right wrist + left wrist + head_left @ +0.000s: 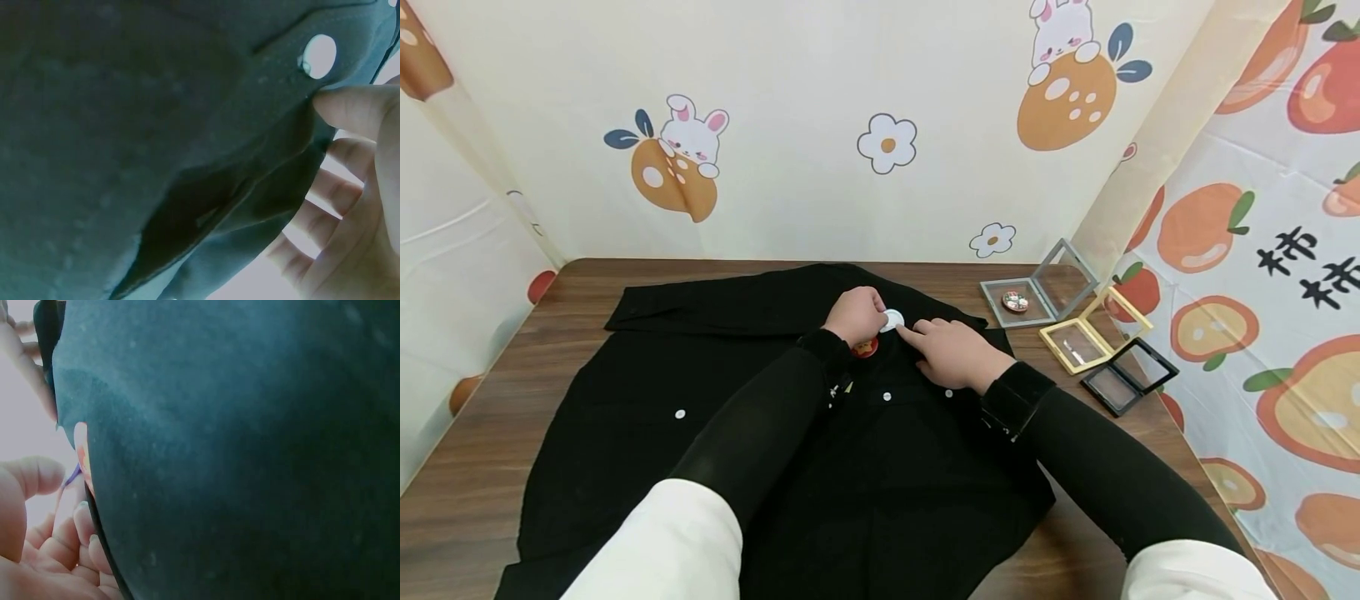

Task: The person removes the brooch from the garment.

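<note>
A black button-up garment (880, 450) with small white buttons lies spread over the table. On its upper middle are a white round disc (892, 320) and a red round badge (866, 347). My left hand (855, 315) pinches the disc at its left edge, the other fingers curled in. In the left wrist view those fingers show beside the garment's edge, close to a red-and-pale rim. My right hand (958, 354) lies over the garment, one extended fingertip at the disc's right edge. The right wrist view shows its thumb (350, 106) against the black fabric, below a white button (319, 57).
Three hinged frame cases stand open at the right: a grey one (992, 287) holding a patterned round badge (1015, 302), a yellow one (1051, 333) and a black one (1112, 408). Printed cloth walls (790, 175) border the brown wooden table (467, 475).
</note>
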`<state>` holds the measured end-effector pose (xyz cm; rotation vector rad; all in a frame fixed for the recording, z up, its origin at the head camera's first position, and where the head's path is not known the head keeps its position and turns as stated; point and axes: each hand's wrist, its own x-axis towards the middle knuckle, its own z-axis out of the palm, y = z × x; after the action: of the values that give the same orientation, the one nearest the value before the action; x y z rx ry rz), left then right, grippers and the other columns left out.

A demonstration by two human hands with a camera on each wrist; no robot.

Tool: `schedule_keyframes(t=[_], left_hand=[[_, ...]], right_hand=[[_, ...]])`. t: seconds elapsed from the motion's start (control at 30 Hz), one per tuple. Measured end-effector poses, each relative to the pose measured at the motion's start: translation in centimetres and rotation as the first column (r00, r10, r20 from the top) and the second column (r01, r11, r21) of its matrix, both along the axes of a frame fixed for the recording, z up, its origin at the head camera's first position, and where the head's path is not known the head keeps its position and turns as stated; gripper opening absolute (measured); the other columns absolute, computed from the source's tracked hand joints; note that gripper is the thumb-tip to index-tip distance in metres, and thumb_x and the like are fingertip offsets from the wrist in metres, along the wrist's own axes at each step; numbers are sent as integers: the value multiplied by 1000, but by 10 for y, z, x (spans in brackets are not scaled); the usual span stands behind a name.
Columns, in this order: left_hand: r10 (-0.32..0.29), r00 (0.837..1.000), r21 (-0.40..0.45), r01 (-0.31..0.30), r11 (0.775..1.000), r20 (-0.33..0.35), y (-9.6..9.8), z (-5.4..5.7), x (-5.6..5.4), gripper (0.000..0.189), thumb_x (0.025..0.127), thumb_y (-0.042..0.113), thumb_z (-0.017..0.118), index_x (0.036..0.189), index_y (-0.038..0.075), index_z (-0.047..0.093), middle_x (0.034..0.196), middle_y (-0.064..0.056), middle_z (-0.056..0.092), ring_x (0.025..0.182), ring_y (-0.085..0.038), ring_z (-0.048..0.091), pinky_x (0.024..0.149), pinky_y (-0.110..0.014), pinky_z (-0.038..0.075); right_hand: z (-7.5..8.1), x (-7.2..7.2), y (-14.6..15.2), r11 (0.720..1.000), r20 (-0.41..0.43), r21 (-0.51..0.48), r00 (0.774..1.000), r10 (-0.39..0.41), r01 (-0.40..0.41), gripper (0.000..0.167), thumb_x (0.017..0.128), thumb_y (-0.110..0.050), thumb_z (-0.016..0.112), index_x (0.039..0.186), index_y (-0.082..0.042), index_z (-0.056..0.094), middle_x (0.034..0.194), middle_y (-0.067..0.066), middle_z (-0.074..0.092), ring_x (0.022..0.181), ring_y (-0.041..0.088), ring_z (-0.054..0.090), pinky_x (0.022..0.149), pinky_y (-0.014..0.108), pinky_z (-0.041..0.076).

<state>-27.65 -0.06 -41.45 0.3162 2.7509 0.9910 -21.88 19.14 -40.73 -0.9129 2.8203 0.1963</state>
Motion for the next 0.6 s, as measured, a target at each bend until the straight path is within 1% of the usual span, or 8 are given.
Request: schedule_keyframes(t=[0.17,0.43,0.6], left_hand=[[3,1000,-4,-3,1000,-1,-3,0,-1,10,100,16,66,99,7,68,98,-7,67,87,-23,63,76,-34,53],[7,1000,5,-7,1000,-2,-8,-3,-5,9,100,16,65,97,8,68,97,-6,67,86,-22,62,73,-32,51],[9,1000,14,-9,1000,16,-9,-4,-6,9,101,16,65,97,8,68,97,-6,67,86,-22,62,72,-32,51]], right_hand=[[1,1,0,1000,-5,-16,1000,1,-1,66,103,-27,65,161,-14,38,138,9,58,113,24,59,97,43,50],[3,4,-1,999,-17,-36,1000,-3,3,65,102,-26,66,160,-13,40,136,10,59,112,25,59,99,44,50],[2,5,-1,999,-18,-40,1000,-4,3,63,102,-26,66,159,-13,42,137,11,59,112,25,59,99,43,49]])
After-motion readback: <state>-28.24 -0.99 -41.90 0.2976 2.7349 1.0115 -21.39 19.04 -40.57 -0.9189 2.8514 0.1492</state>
